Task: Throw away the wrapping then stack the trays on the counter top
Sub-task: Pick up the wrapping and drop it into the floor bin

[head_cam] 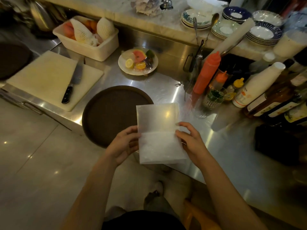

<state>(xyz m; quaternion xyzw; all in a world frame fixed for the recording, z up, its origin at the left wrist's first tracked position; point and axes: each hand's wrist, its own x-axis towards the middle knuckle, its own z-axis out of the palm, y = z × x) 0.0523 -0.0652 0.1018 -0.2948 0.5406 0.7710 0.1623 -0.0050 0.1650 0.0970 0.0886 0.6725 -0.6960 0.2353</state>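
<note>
We held the wrapping (pixel 158 133) in front of us over the near edge of the counter (pixel 224 146), folded into a flat upright rectangle. The left hand (pixel 123 144) pinched its left edge, thumb on the front face, fingers behind it. The right hand (pixel 191 140) clamped the right edge at the fold line, fingertips (pixel 180 124) curled onto the front.

Material: thin translucent plastic, milky, faintly crinkled in the lower half; a crease ran straight across at mid-height and the counter's glare showed through the upper half.

Step, as we judged it: finish compacting the sheet before binning it. To do this well we would press each fold flat between thumb and fingers so trapped air leaves, keep both edges pinched so the slick film does not spring open, then carry it in one hand. No bin showed in view.

One tray (pixel 113 115) lay just left of and behind the wrapping: round, dark brown, matte, low raised rim, overhanging the counter edge slightly. A second dark round shape (pixel 11 58) sat at far left, likely another tray; too cropped to confirm.

The counter was brushed steel, glossy. Beyond: a white cutting board (pixel 49 78) with a black-handled knife (pixel 73 83), a plate of cut fruit (pixel 137 61), a red squeeze bottle (pixel 206 73)
</note>
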